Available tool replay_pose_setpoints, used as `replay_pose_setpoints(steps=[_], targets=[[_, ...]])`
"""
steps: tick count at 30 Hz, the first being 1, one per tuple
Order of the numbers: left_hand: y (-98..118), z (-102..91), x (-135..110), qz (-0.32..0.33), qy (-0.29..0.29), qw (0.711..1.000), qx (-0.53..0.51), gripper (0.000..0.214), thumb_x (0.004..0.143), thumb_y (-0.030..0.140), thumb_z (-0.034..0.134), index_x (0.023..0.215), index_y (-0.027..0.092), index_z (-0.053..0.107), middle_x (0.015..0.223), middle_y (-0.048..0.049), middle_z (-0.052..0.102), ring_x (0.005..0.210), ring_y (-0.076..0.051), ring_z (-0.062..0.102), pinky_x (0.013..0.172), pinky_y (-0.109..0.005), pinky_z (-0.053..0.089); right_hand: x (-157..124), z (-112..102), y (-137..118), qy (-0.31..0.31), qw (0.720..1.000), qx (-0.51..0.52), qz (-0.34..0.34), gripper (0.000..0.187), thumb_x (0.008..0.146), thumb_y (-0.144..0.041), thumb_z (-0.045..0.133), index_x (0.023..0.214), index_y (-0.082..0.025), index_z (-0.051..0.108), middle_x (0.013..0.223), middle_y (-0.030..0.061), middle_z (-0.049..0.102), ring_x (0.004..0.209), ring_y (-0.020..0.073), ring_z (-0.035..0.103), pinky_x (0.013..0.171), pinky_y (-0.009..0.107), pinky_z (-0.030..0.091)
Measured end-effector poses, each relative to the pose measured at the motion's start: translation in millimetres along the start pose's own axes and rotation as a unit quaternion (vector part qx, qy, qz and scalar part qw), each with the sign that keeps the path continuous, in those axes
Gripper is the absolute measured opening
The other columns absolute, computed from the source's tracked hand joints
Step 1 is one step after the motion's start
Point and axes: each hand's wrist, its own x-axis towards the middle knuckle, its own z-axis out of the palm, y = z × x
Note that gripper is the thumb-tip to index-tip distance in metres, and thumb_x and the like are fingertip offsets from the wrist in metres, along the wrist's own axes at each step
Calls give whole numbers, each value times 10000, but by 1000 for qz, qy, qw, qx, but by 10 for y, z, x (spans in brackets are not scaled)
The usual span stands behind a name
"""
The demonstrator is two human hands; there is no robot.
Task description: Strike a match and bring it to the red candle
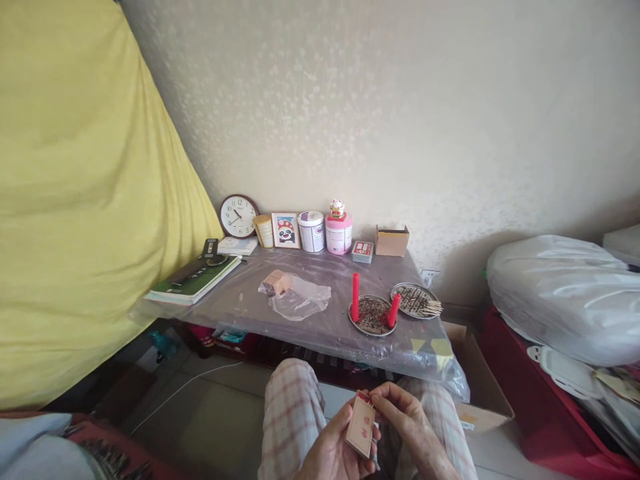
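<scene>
in the lower middle of the frame, the left hand (334, 445) grasps a matchbook (360, 427) from beneath, while the right hand (407, 421) brings thumb and forefinger to the red match tips (365, 398) along its top; whether they grip one i cannot tell. the step in hand looks like picking one out; the next move would call for a steady hold and a light pinch. beyond, the plastic-covered table (225, 313) carries an upright candle (355, 297) and a leaning candle (394, 311) on a round tray (373, 333), right of centre. yellow cloth (85, 200) fills the upper left; a pale wall (400, 120) rises behind.
</scene>
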Motion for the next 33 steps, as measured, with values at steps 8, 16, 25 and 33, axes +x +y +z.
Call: replay_pose_setpoints(steps=[8, 16, 25, 33], targets=[[-22, 8, -83, 18, 27, 999, -6, 344, 987, 381, 497, 1134, 120, 666, 822, -108, 788, 660, -153, 718, 587, -244, 509, -31, 27, -78, 23, 999, 23, 17, 329, 669, -525, 835, 636, -227, 699, 583, -37, 638, 546, 130, 525, 555, 261, 439], [20, 60, -102, 3, 46, 999, -19, 381, 1020, 365, 409, 1093, 88, 659, 821, -109, 772, 656, -138, 710, 605, -240, 511, 28, -76, 16, 23, 997, -56, -48, 348, 751, -569, 772, 740, -225, 724, 695, -12, 703, 654, 157, 615, 644, 274, 505], [-3, 58, -100, 5, 59, 998, 9, 345, 1016, 354, 400, 1225, 142, 574, 804, -109, 780, 631, -160, 712, 595, -257, 497, -16, -244, -69, -86, 894, -356, -258, 308, 1031, -351, 471, 1059, -223, 750, 999, 83, 700, 897, 180, 708, 809, 282, 574], [-37, 3, -81, 1, 14, 1000, 23, 357, 891, 391, 639, 1163, 163, 603, 799, -118, 803, 633, -166, 718, 595, -251, 486, -23, -323, -69, -118, 847, -440, -273, 273, 1047, -273, 439, 1080, -261, 709, 1004, 47, 668, 878, 151, 698, 790, 245, 568]])
